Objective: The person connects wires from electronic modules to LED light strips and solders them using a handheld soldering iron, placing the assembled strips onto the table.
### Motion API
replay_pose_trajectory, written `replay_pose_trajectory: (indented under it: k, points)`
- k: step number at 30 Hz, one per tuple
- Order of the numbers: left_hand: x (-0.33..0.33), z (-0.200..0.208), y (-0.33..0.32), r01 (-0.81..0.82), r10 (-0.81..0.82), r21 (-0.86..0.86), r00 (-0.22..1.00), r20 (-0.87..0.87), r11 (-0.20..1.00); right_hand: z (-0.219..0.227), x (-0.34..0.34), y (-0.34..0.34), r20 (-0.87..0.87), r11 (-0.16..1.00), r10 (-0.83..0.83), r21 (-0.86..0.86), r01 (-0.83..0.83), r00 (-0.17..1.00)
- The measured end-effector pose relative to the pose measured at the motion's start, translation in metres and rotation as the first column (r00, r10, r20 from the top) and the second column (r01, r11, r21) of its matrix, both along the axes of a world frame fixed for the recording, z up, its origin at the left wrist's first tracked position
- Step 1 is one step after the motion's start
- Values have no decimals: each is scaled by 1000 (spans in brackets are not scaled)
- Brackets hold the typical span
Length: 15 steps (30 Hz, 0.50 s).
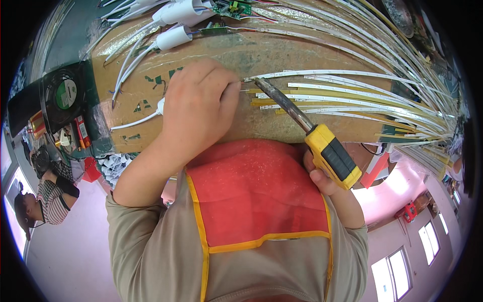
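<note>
My right hand [324, 178] is wrapped around the yellow and black handle of a soldering iron [334, 156]. The iron's metal shaft slants up to the left, and its tip meets the end of a white LED strip [302, 73]. Close to that tip, my left hand [204, 98] is closed, thumb and fingers pinched together; what they grip is mostly hidden behind them. A white sleeve [161, 106] on a white cable [135, 121] shows just left of this hand, partly covered by it. More LED strips [322, 90] lie below the one at the tip.
White sleeves [173, 38] with cables and a green circuit board [233, 7] lie along the far side of the brown work board [211, 53]. A black fan [65, 94] stands at left. Strips bunch together at right. Another person [50, 199] is at far left.
</note>
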<state>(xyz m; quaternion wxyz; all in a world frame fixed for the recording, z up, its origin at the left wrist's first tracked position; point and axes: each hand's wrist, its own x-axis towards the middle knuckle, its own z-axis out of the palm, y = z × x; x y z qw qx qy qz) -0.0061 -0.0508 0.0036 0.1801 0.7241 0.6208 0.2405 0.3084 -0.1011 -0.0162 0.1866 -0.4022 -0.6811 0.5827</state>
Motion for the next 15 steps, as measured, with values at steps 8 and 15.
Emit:
replay_pose_trajectory:
  k: [8, 15]
  points:
    - [0, -2, 3, 4, -3, 28, 1000, -15, 1000, -7, -1, -2, -42, 995, -26, -93, 22, 999]
    - [0, 1, 6, 9, -10, -42, 1000, -25, 999, -9, -1, -8, -109, 974, -151, -185, 129, 982]
